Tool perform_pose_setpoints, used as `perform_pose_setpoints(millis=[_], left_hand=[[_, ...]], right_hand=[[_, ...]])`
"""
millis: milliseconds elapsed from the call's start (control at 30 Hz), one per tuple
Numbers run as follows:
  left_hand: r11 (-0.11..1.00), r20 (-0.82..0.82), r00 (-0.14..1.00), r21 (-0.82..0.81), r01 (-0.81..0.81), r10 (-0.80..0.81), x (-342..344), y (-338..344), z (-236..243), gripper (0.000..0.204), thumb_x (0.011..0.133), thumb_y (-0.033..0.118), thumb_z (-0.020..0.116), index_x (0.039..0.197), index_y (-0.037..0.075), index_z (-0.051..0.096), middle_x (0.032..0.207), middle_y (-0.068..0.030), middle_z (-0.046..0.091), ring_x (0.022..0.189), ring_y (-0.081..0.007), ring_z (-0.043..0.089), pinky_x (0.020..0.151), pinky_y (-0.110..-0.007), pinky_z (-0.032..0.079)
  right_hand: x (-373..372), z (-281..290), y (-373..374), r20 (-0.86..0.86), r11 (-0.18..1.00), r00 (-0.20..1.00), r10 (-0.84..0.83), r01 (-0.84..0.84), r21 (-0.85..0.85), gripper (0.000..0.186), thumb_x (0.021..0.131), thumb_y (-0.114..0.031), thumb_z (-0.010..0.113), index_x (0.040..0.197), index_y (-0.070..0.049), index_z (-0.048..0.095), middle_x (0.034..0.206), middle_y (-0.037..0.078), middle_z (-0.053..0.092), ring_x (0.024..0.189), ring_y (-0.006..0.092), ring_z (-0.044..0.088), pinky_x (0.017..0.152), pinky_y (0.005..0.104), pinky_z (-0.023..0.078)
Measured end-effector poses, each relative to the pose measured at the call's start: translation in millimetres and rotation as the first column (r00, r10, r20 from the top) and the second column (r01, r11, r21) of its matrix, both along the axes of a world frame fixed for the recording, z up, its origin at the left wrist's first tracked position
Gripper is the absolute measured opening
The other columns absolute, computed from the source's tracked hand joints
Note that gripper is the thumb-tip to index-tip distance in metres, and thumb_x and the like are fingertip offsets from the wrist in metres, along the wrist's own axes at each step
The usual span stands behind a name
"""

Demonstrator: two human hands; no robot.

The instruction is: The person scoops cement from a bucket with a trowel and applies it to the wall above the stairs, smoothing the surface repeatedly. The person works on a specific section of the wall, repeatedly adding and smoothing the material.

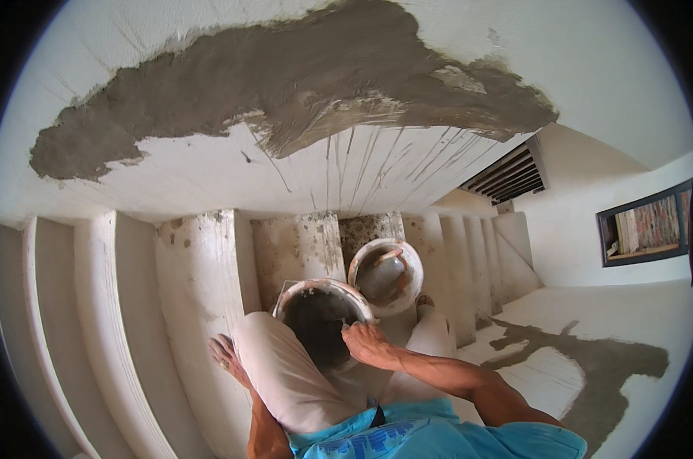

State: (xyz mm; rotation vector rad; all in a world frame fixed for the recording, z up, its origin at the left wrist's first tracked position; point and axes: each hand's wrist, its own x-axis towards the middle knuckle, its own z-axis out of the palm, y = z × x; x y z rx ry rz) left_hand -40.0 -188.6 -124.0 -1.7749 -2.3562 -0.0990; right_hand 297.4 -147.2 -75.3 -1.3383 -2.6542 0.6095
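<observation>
Between my knees stands a white bucket (292, 293) with a smeared rim, holding dark grey wet mortar (316, 325). My right hand (369, 344) is closed at its right side, just inside the rim; whatever the fingers grip is hidden. On the stair step beside my left leg, my left hand (228, 358) lies with its fingers spread, holding nothing. A second white bucket (414, 275) touches the first one beyond its right side. Inside that one are murky grey contents and an orange-and-grey object (390, 258) whose kind I cannot make out.
Pale stairs (197, 268) run across to both sides of me. Along them rises a white wall (201, 172) with a large grey patch of fresh mortar (285, 73) and drips below it. To the right are a slatted opening (507, 174), a dark-framed window (645, 222) and another grey patch (591, 367).
</observation>
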Motion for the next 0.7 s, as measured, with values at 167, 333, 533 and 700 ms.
perform_pose_setpoints(millis=[167, 333, 533, 700], left_hand=[[0.992, 0.144, 0.989, 0.124, 0.017, -0.035, -16, -2, -14, 0.063, 0.097, 0.036, 0.057, 0.150, 0.007, 0.041, 0.155, -0.0201, 0.035, 0.146, -0.0433, 0.027, 0.117, -0.058, 0.025], [0.947, 0.529, 0.846, 0.299, -0.116, -0.064, -12, -7, -9, 0.066, 0.099, 0.037, 0.056, 0.151, 0.000, 0.037, 0.154, -0.0243, 0.035, 0.145, -0.0417, 0.030, 0.118, -0.054, 0.027], [0.941, 0.608, 0.794, 0.283, -0.188, -0.025, -25, -20, -9, 0.061, 0.105, 0.037, 0.046, 0.148, -0.006, 0.037, 0.154, -0.0265, 0.034, 0.142, -0.0404, 0.034, 0.117, -0.050, 0.029], [0.923, 0.569, 0.813, 0.234, -0.306, 0.125, -33, 5, 10, 0.058, 0.106, 0.036, 0.043, 0.145, -0.006, 0.041, 0.151, -0.0270, 0.037, 0.140, -0.0422, 0.034, 0.116, -0.052, 0.029]], right_hand=[[-8, 18, 1, 0.063, 0.993, 0.998, 0.013, -0.006, -0.114, 0.015, 0.085, -0.012, 0.057, 0.083, -0.004, 0.069, 0.079, 0.014, 0.068, 0.079, 0.0276, 0.067, 0.070, 0.0402, 0.053], [2, 9, -2, 0.164, 0.988, 0.986, 0.031, -0.005, -0.153, 0.018, 0.083, -0.011, 0.060, 0.081, 0.000, 0.074, 0.080, 0.015, 0.070, 0.078, 0.0301, 0.069, 0.066, 0.0461, 0.055], [38, 129, 139, -0.318, 0.826, 0.819, -0.478, 0.542, 0.156, 0.076, 0.085, -0.007, 0.058, 0.155, -0.005, 0.029, 0.097, 0.022, 0.064, 0.072, 0.0376, 0.066, 0.062, 0.0474, 0.055], [92, 198, 240, -0.576, 0.406, 0.689, -0.440, 0.725, 0.557, 0.086, 0.080, 0.001, 0.059, 0.158, -0.004, 0.023, 0.070, 0.014, 0.061, 0.051, 0.0252, 0.056, 0.051, 0.0390, 0.047]])
